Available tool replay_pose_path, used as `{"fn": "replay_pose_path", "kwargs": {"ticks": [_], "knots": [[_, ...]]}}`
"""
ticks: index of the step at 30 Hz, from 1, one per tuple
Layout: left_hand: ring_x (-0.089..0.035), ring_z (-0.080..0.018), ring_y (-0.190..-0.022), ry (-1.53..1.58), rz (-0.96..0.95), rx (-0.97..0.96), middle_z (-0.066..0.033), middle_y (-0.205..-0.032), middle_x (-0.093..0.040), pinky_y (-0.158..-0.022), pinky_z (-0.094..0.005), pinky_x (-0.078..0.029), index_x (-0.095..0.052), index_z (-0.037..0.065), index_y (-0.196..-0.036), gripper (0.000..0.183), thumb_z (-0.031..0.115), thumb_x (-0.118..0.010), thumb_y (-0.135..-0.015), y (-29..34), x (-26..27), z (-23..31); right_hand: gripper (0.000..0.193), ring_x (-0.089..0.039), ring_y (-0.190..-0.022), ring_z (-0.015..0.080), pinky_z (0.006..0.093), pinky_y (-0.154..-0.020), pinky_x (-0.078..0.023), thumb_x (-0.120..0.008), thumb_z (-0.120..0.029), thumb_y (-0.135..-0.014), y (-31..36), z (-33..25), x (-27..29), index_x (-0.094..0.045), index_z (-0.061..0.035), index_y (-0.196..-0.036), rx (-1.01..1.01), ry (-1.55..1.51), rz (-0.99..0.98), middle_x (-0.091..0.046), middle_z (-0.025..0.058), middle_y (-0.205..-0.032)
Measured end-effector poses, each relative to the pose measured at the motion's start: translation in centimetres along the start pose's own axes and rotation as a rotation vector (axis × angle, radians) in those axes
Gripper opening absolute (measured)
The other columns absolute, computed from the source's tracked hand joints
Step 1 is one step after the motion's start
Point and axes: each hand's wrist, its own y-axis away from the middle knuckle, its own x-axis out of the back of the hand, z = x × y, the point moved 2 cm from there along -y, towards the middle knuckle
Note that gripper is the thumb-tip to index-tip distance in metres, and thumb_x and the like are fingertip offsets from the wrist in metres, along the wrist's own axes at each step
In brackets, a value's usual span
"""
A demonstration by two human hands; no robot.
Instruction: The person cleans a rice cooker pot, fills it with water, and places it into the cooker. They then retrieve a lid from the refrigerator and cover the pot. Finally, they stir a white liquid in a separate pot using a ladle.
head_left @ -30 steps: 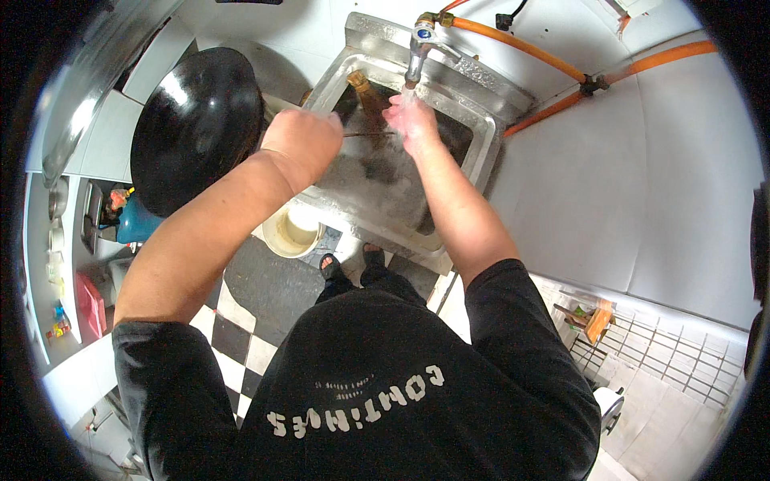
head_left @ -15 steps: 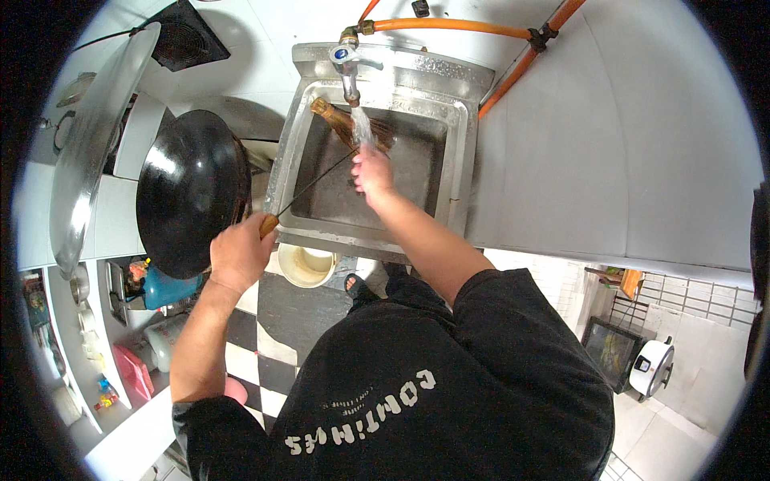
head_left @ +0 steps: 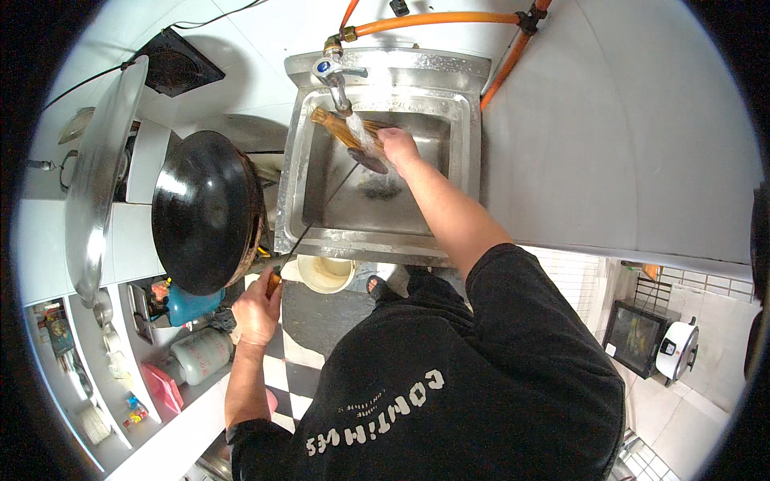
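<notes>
My left hand (head_left: 256, 311) is closed round the wooden grip of a long-handled ladle (head_left: 329, 199). Its thin dark shaft slants up over the sink's front rim, and its dark rounded head sits beneath the running water. Behind that head, a bamboo brush (head_left: 343, 128) lies slantwise in the metal sink (head_left: 473, 172), its bound end toward the far left. My right hand (head_left: 399, 146) is at the splayed end of the brush, fingers curled against it; the fingertips are partly hidden. Water pours from the tap (head_left: 337, 84) onto the ladle and brush.
A large black wok (head_left: 204, 212) stands tilted left of the sink, with a big metal lid (head_left: 104, 184) beyond it. Below the sink's front edge is a pale bucket (head_left: 326, 272). Orange pipe (head_left: 441, 22) runs behind the tap. Shelves hold several items at lower left.
My right hand has moved from under the stream to the brush's splayed end. My left hand has drawn the ladle back and lower, and its head now shows under the water. The view has shifted slightly.
</notes>
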Motion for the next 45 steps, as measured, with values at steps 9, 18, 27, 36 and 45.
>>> {"fn": "replay_pose_path", "kwargs": {"ticks": [9,18,27,36,45], "knots": [[-0.061,-0.0275,-0.058,-0.182,0.079,-0.236,-0.0093,-0.069,-0.057,-0.052,-0.0393,-0.048,-0.061,0.012,-0.121,0.038,0.024,-0.07,-0.086,-1.0,0.7,1.1,0.049,-0.065,-0.102,0.0275,0.0375,-0.09,-0.048,-0.054,-0.053,-0.092,4.9,-4.4,-3.1,-0.068,-0.0132,-0.118,0.29,0.29,-0.516,-0.068,0.0175,-0.11],[-0.063,-0.0309,-0.06,-0.104,0.036,-0.07,-0.0111,-0.074,-0.061,-0.054,-0.0402,-0.05,-0.064,0.011,-0.12,0.037,0.02,-0.071,-0.085,0.9,0.3,0.9,0.036,-0.048,-0.047,0.0142,0.0333,-0.042,-0.039,-0.047,-0.043,-0.098,1.8,5.9,-0.1,-0.058,-0.0095,-0.088,-0.632,-0.107,-0.391,-0.059,0.0034,-0.068],[-0.067,-0.0303,-0.065,-0.056,0.065,0.019,-0.0132,-0.081,-0.066,-0.06,-0.0394,-0.055,-0.059,0.008,-0.124,0.04,0.02,-0.068,-0.087,1.0,-1.5,-0.3,0.036,-0.055,-0.062,0.0219,0.0401,-0.057,-0.043,-0.046,-0.035,-0.1,-0.1,6.2,-1.2,-0.06,-0.0036,-0.088,0.003,-0.283,0.101,-0.061,0.0081,-0.077],[-0.039,-0.007,-0.041,1.144,-0.539,0.878,0.0027,-0.06,-0.047,-0.036,-0.0222,-0.03,-0.057,0.008,-0.128,0.038,0.028,-0.058,-0.096,1.1,-2.6,3.4,0.037,-0.054,-0.085,0.0269,0.0436,-0.081,-0.043,-0.051,-0.034,-0.095,0.2,4.1,-0.7,-0.063,0.0009,-0.091,-0.168,-0.201,0.298,-0.063,0.0126,-0.091],[-0.035,-0.0115,-0.034,1.611,-0.816,1.021,0.0,-0.057,-0.045,-0.032,-0.0251,-0.028,-0.055,0.008,-0.122,0.042,0.043,-0.048,-0.1,0.6,-1.9,7.8,0.025,-0.068,-0.077,0.0186,0.0327,-0.069,-0.053,-0.055,-0.024,-0.091,1.6,4.8,-0.9,-0.065,-0.0061,-0.106,-0.206,-0.495,0.049,-0.07,0.0079,-0.092]]}}
